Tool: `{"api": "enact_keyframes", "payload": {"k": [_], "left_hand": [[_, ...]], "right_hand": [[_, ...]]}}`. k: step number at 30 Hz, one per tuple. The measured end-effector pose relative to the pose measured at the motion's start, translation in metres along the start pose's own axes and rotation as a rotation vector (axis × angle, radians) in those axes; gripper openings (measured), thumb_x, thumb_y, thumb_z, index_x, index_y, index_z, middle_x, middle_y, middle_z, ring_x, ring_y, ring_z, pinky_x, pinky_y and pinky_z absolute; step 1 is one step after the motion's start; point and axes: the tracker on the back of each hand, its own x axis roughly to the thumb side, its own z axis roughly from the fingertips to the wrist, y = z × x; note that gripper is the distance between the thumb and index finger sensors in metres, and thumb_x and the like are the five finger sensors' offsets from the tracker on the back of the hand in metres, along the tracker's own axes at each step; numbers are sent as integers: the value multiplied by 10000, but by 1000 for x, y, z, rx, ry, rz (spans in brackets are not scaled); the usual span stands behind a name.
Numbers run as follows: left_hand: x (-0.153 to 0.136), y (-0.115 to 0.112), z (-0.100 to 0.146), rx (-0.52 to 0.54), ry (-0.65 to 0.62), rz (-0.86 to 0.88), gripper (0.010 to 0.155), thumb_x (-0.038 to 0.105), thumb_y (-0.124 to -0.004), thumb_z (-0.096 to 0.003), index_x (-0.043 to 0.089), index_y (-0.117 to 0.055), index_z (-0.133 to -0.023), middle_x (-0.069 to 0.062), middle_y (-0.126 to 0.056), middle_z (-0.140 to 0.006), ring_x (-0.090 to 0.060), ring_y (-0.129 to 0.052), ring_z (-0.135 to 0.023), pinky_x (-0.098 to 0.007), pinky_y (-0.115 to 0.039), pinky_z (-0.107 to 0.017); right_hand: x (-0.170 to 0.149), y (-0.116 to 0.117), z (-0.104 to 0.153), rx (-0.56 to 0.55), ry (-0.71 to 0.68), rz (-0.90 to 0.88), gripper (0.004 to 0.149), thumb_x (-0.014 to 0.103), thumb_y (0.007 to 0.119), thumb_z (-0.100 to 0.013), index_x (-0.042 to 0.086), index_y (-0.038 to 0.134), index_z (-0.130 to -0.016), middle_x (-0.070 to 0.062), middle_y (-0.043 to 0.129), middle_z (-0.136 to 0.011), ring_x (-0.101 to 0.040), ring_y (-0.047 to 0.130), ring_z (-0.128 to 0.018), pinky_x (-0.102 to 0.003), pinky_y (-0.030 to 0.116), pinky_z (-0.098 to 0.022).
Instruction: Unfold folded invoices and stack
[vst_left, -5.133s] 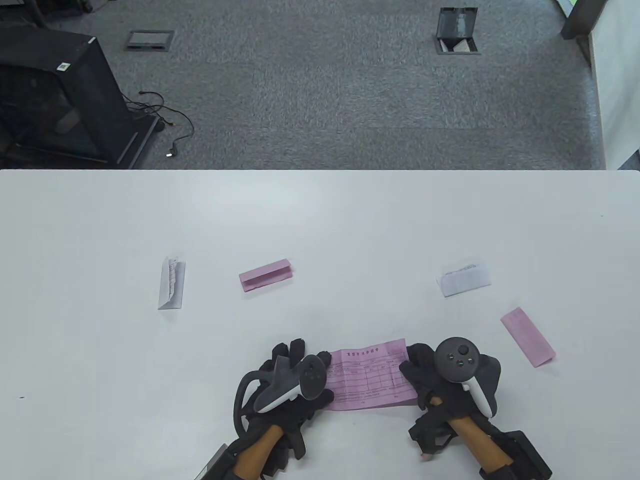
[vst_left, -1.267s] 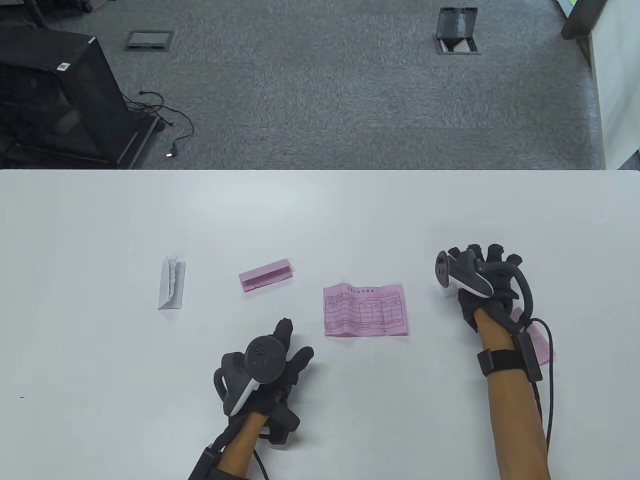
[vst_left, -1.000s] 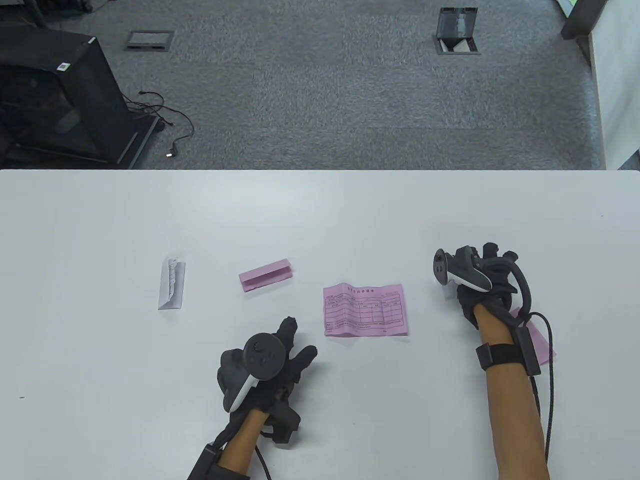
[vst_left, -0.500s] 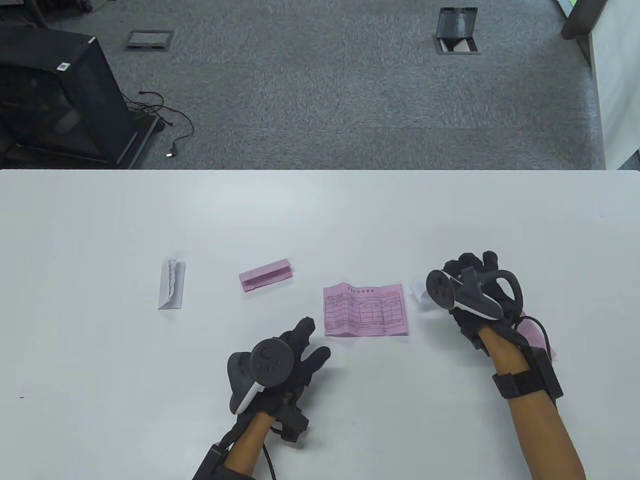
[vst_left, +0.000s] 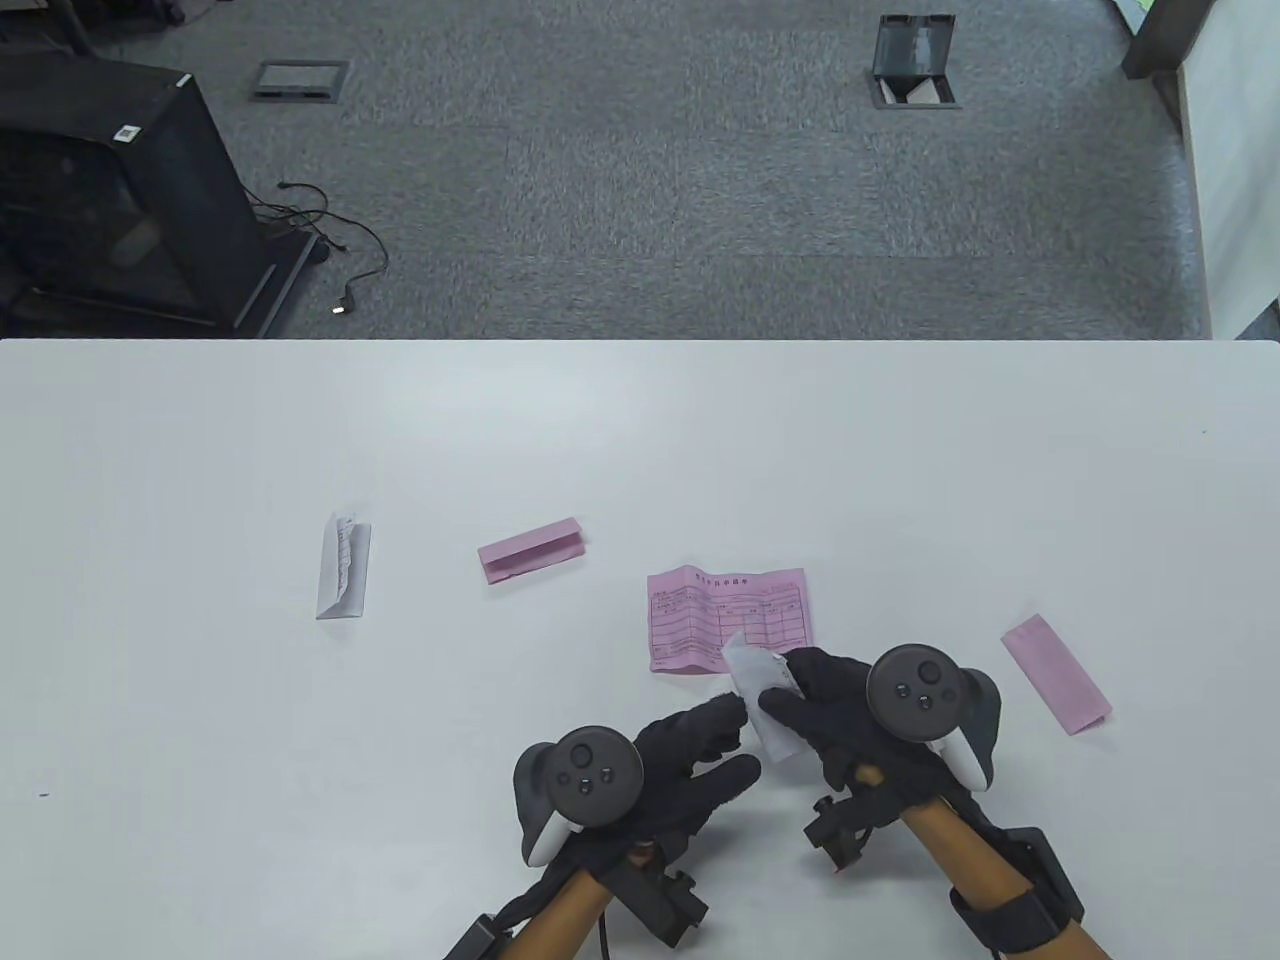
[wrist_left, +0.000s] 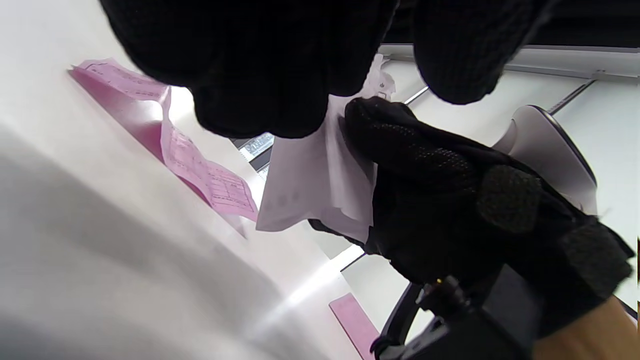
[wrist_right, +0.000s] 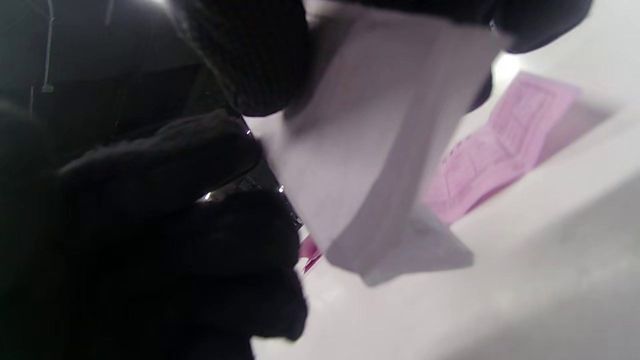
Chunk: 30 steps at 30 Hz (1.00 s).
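My right hand (vst_left: 782, 688) grips a folded white invoice (vst_left: 748, 672) and holds it just above the table, near the front edge. In the right wrist view its fingers (wrist_right: 250, 55) curl round the top of this white invoice (wrist_right: 370, 130). My left hand (vst_left: 745, 738) reaches in with straight fingers, and its fingertips (wrist_right: 165, 160) touch the paper's left edge. Just beyond both hands an unfolded pink invoice (vst_left: 720, 610) lies flat and printed side up. In the left wrist view the white invoice (wrist_left: 310, 185) hangs in front of the pink sheet (wrist_left: 200, 170).
Three folded invoices lie on the white table (vst_left: 640, 430): a white one (vst_left: 343, 565) at the left, a pink one (vst_left: 530, 550) left of centre, and a pink one (vst_left: 1055, 672) to the right of my right hand. Beyond the table's far edge is carpet.
My right hand picked the folded white invoice off the right side of the table and brought it back toward the front centre. My left hand moved right to meet it.
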Motion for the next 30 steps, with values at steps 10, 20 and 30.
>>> {"api": "enact_keyframes", "payload": {"k": [10, 20, 30], "left_hand": [[-14, -12, 7, -27, 118, 211, 780, 527, -829, -478, 89, -581, -1074, -200, -809, -996, -396, -855, -797, -451, -777, -517], [-19, -13, 6, -91, 116, 237, 808, 576, -789, -480, 91, -569, -1087, -233, -754, -1031, -454, -785, -845, -513, -722, -567], [-22, -13, 6, -102, 126, 241, 790, 606, -746, -483, 106, -606, -1079, -254, -720, -1054, -478, -750, -863, -536, -693, -584]], "right_hand": [[8, 17, 20, 31, 36, -144, 387, 420, 788, -440, 236, 778, -780, 13, 928, -626, -278, 896, -645, -586, 617, -635], [-5, 24, 16, 208, 82, -376, 473, 480, 664, -473, 206, 770, -845, -34, 925, -707, -327, 860, -713, -604, 589, -642], [-7, 25, 15, 265, 60, -447, 452, 421, 644, -495, 182, 790, -850, -50, 949, -712, -340, 881, -706, -605, 602, -633]]}}
